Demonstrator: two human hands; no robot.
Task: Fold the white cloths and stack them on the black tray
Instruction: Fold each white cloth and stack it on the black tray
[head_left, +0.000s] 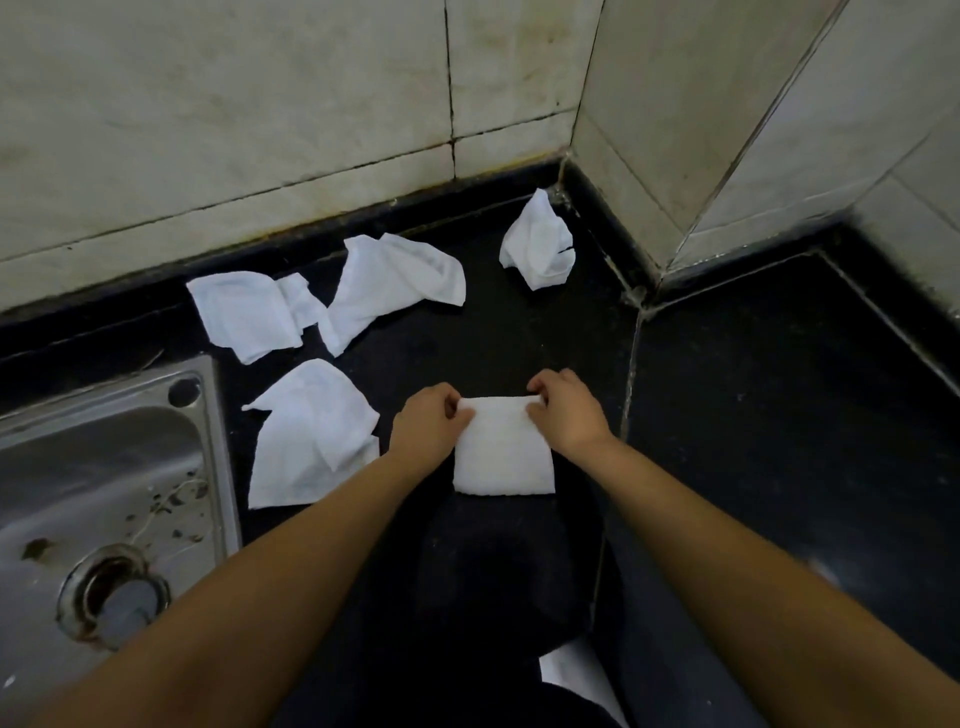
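In the head view, the left hand (427, 422) and right hand (566, 410) each pinched a far corner of a folded white square cloth (503, 448). Its near edge lay on what seemed to be a round black tray (498, 566), dim against the black stone counter (753, 415). At ten o'clock lay a crumpled white cloth (311, 434); at twelve, another (540, 241). A steel sink (104, 493) sat at eight.

A black stone counter (779, 415) meets stained pale tiled walls (260, 130), with a steel sink (104, 467) at left.
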